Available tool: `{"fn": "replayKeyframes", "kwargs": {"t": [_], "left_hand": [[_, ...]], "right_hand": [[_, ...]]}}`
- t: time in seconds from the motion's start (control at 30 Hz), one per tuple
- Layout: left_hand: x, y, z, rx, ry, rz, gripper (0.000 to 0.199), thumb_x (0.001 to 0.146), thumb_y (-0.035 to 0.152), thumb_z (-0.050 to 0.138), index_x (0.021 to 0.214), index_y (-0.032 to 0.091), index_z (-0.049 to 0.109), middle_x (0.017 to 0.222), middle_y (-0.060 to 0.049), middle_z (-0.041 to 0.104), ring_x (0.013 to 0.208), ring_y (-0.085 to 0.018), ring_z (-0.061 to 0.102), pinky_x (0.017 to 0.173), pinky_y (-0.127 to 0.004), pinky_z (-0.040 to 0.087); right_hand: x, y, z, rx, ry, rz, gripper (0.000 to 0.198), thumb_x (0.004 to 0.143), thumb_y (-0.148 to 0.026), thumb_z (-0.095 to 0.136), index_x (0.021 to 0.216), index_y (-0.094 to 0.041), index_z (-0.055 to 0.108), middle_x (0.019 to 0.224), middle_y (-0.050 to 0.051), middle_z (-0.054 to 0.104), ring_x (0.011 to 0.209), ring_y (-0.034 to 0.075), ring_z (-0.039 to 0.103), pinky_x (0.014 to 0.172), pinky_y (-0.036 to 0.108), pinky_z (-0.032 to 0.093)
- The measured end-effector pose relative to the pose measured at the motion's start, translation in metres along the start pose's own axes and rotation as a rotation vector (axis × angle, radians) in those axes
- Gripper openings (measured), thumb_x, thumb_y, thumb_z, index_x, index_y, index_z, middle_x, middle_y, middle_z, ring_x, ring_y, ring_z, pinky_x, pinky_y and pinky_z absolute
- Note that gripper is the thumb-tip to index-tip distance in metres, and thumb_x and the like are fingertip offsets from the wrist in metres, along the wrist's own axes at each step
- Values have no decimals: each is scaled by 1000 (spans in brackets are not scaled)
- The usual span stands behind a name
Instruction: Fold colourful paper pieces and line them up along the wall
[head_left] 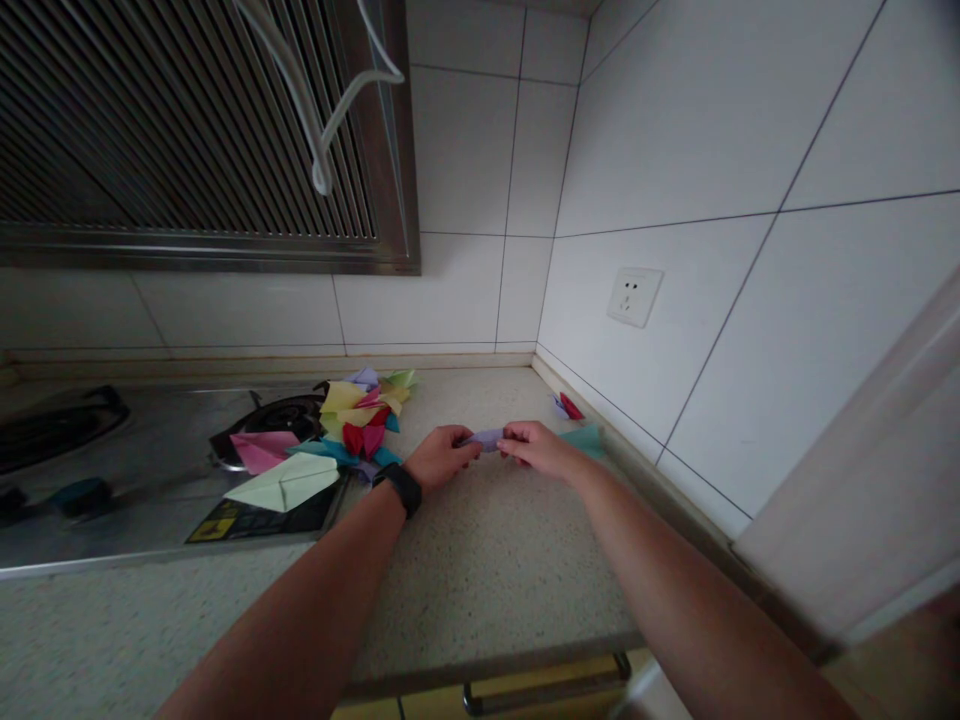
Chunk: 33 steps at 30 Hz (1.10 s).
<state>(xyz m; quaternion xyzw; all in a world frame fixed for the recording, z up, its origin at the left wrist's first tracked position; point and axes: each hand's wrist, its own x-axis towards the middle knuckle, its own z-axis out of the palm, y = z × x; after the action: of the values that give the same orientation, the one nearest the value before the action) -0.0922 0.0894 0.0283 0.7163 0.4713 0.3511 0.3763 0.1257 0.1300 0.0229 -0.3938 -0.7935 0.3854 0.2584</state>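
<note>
Paper point(490, 440), purple, at the counter point(487, 560): left end pinched by left hand point(442, 458), right end by right hand point(536, 447); whether it touches the counter, cannot tell. Uneven pull might skew a crease or tear it. Watch point(403, 488) close beside folded pile point(364, 440): a careless swing could crush or scatter it.

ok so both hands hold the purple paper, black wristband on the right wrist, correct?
One slip: the head view shows the black wristband on the left wrist, not the right. Left hand and right hand do both hold the purple paper.
</note>
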Motion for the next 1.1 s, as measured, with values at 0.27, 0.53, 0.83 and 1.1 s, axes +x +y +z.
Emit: {"fn": "replayKeyframes", "kwargs": {"t": [0.27,0.53,0.83,1.1], "left_hand": [[1,-2,0,-22,-44,21,42,76,53,56,85,12,63,65,0,56,51,-9,45,46,-21,31],[-1,1,0,-6,-38,14,40,75,52,56,83,13,64,63,1,55,50,-9,44,47,-22,30],[-3,3,0,-86,-97,61,35,75,47,59,82,13,64,63,1,55,52,-9,44,49,-21,31],[0,-6,1,-128,-108,107,28,75,40,61,77,13,65,60,1,54,52,-8,43,49,-21,31]], "right_hand": [[-4,-9,3,-13,15,-48,31,83,-46,55,80,-15,60,63,-2,53,52,9,43,49,21,30],[-4,-15,7,-40,28,-86,25,82,-39,55,75,-16,57,63,-2,52,56,9,44,53,22,32],[-4,-13,9,-124,43,-99,21,83,-35,54,75,-16,57,63,-2,52,57,10,43,54,22,31],[-3,-11,13,-200,84,-108,18,83,-31,54,72,-17,56,60,-3,52,56,10,43,54,22,31]]}}
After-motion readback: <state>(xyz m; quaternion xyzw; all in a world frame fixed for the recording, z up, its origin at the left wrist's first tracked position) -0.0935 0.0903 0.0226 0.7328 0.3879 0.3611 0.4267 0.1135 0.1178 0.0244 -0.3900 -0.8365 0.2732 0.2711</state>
